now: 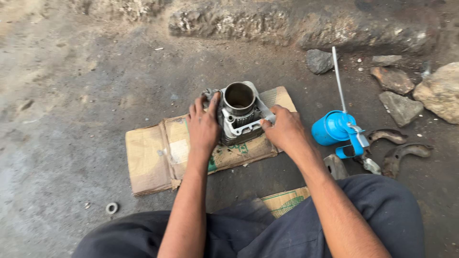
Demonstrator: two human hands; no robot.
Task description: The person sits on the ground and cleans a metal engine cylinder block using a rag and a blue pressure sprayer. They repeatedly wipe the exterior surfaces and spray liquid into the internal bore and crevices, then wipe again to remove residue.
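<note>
A grey metal engine cylinder block with a round bore stands upright on a flattened piece of cardboard on the ground. My left hand grips its left side, fingers spread over the fins. My right hand presses against the block's right front edge and pinches a thin grey piece there, possibly a gasket or a blade; I cannot tell which.
A blue oil can with a long thin spout lies to the right. Two curved brake shoes lie beyond it. Several rocks sit at the right, a small metal ring at the lower left. My knees fill the bottom.
</note>
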